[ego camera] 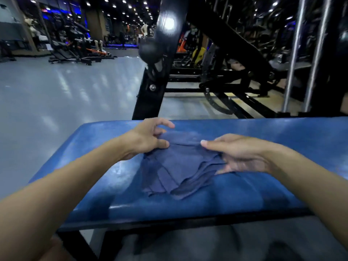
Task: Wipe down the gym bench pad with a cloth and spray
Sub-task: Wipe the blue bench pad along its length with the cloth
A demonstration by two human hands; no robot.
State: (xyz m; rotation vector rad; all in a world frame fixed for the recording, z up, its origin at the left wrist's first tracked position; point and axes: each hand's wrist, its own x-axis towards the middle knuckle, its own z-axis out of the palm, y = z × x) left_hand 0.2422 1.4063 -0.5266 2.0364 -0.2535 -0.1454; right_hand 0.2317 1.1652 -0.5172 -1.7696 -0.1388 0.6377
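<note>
A navy cloth [178,166] lies loosely folded in the middle of the blue gym bench pad [282,140]. The left hand [148,138] pinches its far corner. The right hand [239,155] is at its right edge, fingers blurred, so I cannot tell its grip. The cloth looks light and limp, best bunched under one palm.

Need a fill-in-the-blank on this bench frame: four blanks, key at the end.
1. The cloth lies on a bench pad coloured ___.
2. The left hand and the right hand both touch the ___.
3. Behind the pad stands a machine frame coloured ___.
4. No ___ bottle is in view.
Missing words: blue; cloth; black; spray.
</note>
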